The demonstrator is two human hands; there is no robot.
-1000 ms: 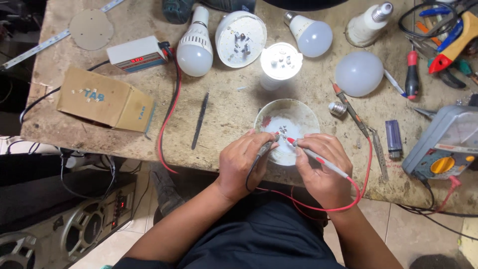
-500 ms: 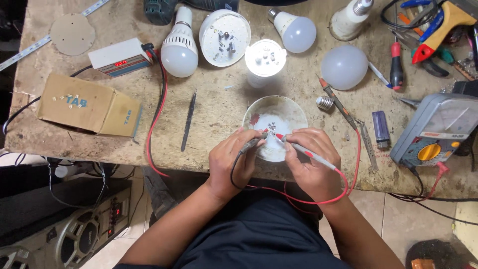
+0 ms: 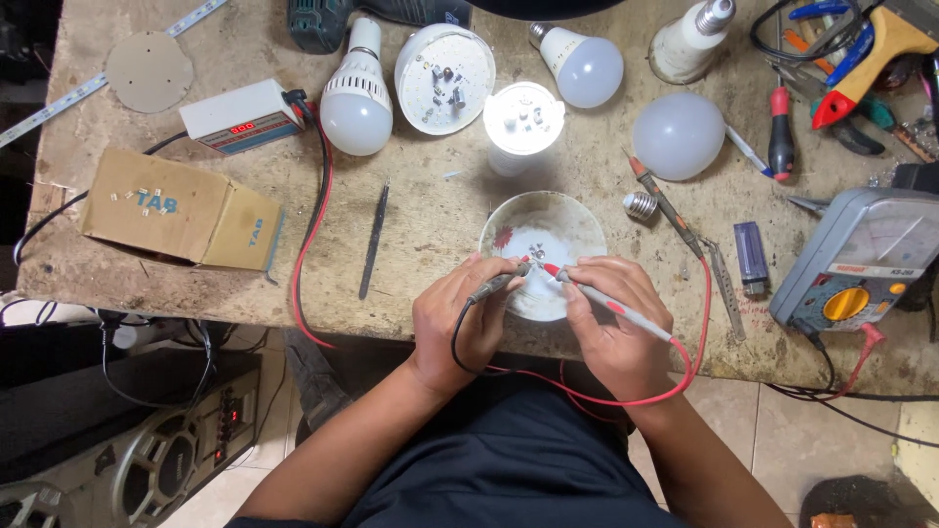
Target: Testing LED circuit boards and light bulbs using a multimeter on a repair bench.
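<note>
Probe tips meet over the round white lamp board (image 3: pixel 541 256) near the bench's front edge (image 3: pixel 411 330). I see my left hand (image 3: pixel 460 323) clamped on the black probe (image 3: pixel 497 285) and my right hand (image 3: pixel 614 328) clamped on the red probe (image 3: pixel 597 299). I would judge steady, separated tip contact essential. Open room lies leftward toward the tweezers (image 3: pixel 373 240); the meter (image 3: pixel 861 259) and loose bulbs crowd the right and rear.

left hand (image 3: pixel 468 318) and right hand (image 3: pixel 616 323) side by side, fingers curled in pinch grips, forearms angled inward
</note>
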